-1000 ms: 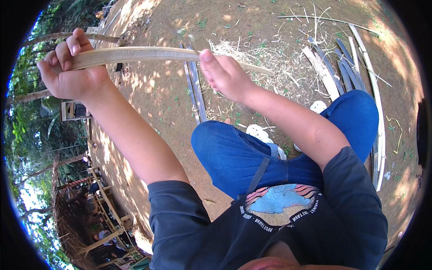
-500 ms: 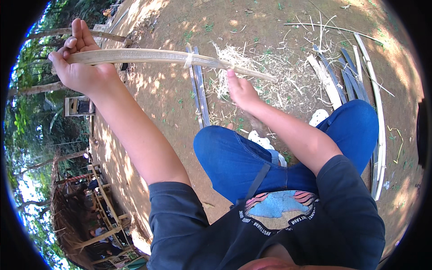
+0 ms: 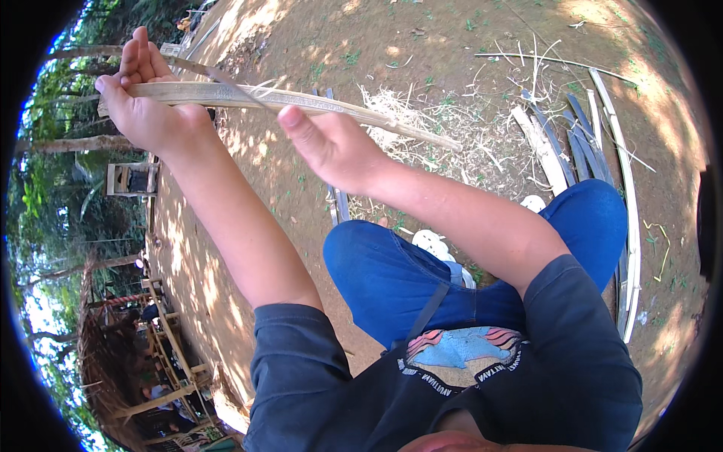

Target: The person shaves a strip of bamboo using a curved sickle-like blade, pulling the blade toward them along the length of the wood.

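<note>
My left hand [image 3: 154, 109], raised at the upper left, grips a long pale wooden strip [image 3: 324, 104] near one end, some of its fingers sticking up. The strip slants down to the right, and its thinner end hangs over the ground. My right hand [image 3: 335, 151] is closed at the near side of the strip's middle, thumb toward the left. From it a thin greyish blade [image 3: 245, 89], apparently a knife's, reaches up and left across the strip. The handle is hidden by the hand. Thin curled shavings [image 3: 267, 87] stand up from the strip beside the blade.
A heap of pale shavings [image 3: 399, 105] lies on the dirt ground ahead. Split dark and pale strips [image 3: 553, 143] lie at the right, beside a long pale strip [image 3: 631, 226]. My bent knees [image 3: 369, 256] are below. A thatched shelter [image 3: 113, 361] stands at the far left.
My right hand has moved left and up along the strip, from near its thin end to its middle. The curl of shaving has moved left too. My left hand has shifted slightly right.
</note>
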Demonstrator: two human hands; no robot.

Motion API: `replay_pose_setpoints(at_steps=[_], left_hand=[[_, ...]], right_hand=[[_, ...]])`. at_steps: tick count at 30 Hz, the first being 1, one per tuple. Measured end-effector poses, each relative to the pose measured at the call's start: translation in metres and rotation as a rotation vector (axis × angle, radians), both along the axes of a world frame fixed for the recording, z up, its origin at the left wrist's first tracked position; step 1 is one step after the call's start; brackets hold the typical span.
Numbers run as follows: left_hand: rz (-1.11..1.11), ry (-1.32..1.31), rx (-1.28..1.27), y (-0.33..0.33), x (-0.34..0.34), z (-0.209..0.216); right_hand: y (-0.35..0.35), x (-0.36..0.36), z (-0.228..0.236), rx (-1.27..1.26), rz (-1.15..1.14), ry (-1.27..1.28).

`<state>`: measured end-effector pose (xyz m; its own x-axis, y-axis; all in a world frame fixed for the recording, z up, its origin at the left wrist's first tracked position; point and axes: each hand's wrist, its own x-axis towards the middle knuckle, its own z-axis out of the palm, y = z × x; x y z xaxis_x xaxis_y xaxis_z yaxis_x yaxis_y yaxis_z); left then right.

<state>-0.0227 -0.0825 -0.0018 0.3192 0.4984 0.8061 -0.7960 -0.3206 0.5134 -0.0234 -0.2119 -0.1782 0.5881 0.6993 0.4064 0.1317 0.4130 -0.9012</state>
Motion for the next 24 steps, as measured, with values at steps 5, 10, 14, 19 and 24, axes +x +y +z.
replay_pose_setpoints(at_steps=[5, 10, 14, 19, 24], left_hand=[[0.032, 0.013, 0.052, 0.002, -0.005, -0.001], [-0.036, -0.014, -0.016, 0.031, -0.013, -0.006], [0.015, -0.010, -0.024, 0.016, 0.001, -0.002], [0.153, -0.002, -0.141, 0.015, 0.009, 0.001], [0.166, -0.018, -0.115, 0.028, 0.023, -0.001]], right_hand=[[0.018, 0.001, -0.040, -0.088, 0.010, 0.090], [-0.018, 0.011, -0.179, -0.645, -0.126, 0.404], [-0.066, 0.037, -0.292, -0.986, -0.431, 0.355], [-0.043, 0.041, -0.174, -0.488, -0.273, 0.550], [-0.007, 0.025, -0.012, -0.084, -0.003, 0.254]])
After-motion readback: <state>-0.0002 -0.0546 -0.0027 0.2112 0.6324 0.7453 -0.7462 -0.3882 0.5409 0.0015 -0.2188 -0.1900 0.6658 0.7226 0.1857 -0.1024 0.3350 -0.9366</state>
